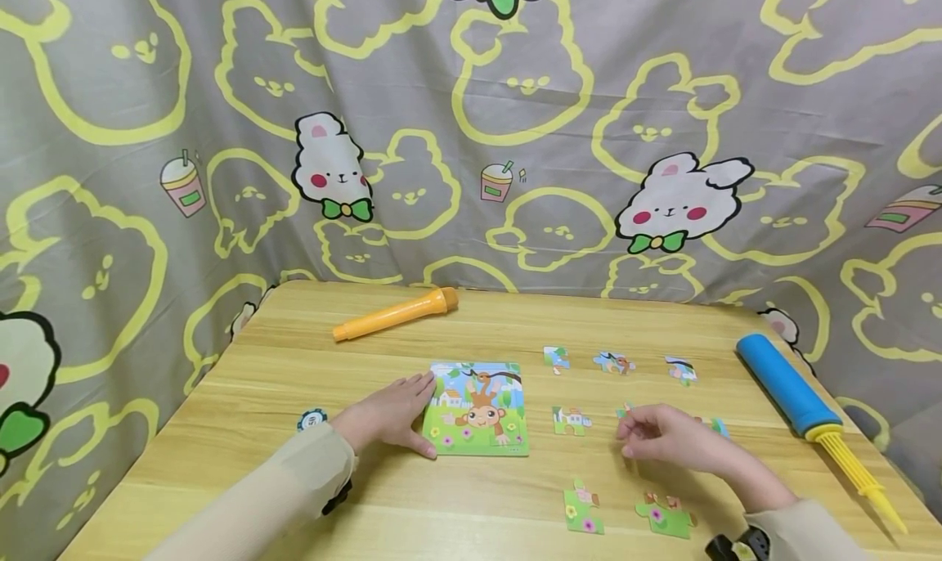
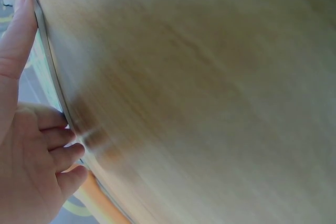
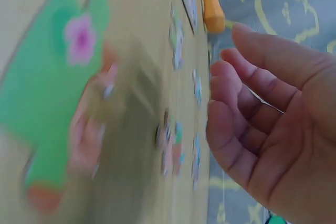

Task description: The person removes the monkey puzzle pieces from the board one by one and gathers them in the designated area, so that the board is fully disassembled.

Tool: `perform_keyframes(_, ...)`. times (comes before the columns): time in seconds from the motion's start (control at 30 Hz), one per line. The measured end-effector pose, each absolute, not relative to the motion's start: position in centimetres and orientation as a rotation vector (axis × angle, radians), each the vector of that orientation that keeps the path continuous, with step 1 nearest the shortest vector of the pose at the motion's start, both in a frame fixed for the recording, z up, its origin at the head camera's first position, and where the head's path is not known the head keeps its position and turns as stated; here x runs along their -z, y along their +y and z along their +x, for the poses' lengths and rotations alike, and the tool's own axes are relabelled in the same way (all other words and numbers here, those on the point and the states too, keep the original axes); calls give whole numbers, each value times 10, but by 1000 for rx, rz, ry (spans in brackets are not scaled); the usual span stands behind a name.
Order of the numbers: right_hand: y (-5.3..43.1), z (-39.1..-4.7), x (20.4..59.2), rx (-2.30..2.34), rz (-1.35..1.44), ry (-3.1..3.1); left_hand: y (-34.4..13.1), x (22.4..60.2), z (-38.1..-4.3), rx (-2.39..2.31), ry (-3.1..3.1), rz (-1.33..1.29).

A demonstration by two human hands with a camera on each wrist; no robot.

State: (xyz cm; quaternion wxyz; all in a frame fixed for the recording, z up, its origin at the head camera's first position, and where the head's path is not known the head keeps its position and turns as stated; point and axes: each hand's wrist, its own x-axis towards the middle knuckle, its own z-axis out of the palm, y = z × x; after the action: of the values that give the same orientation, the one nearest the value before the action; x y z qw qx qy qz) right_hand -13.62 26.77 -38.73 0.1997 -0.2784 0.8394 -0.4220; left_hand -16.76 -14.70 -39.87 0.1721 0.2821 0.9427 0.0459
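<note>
A square picture board (image 1: 478, 406) with a hanging monkey lies flat on the wooden table. At its left edge my left hand (image 1: 393, 414) rests, thumb and fingers spread apart; the left wrist view shows the fingers (image 2: 63, 156) fairly straight along the edge. To the board's right, several loose jigsaw pieces lie in rough rows, among them a house piece (image 1: 570, 420) and a green flower piece (image 1: 666, 516). Over the middle row hovers my right hand (image 1: 666, 438), its fingers loosely bent and nothing visible between them. It partly covers a piece (image 1: 624, 410) beneath.
An orange toy microphone (image 1: 393, 316) lies toward the back left. A blue and yellow hand pump (image 1: 798, 393) lies along the right side. Left of my left wrist is a round blue-and-white chip (image 1: 312, 419). A patterned curtain (image 1: 530, 136) hangs behind the table.
</note>
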Motion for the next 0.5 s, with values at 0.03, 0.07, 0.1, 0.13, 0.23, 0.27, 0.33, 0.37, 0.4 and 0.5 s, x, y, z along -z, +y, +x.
perform_keyframes(0.03,262,-138,385,1169,-795,2358,-147,399,-168,-127,2674,802)
perform_keyframes(0.07,256,-140,384,1159,-809,2372,-147,399,-168,-122,2674,803)
perform_keyframes(0.1,249,-142,382,1148,-824,2387,-147,399,-168,-119,2674,804)
perform_keyframes(0.13,243,-143,381,1142,-835,2394,-147,399,-168,-118,2673,806)
perform_keyframes(0.23,224,-148,381,1124,-883,2415,-147,400,-168,-114,2673,809)
perform_keyframes(0.27,218,-149,381,1118,-895,2418,-147,400,-168,-114,2673,810)
perform_keyframes(0.33,206,-152,381,1111,-906,2422,-147,400,-168,-114,2673,812)
perform_keyframes(0.37,200,-153,382,1105,-916,2428,-147,400,-168,-114,2673,812)
perform_keyframes(0.4,194,-154,383,1096,-920,2436,-147,400,-168,-112,2673,812)
perform_keyframes(0.5,176,-158,386,1062,-937,2463,-146,400,-168,-110,2675,813)
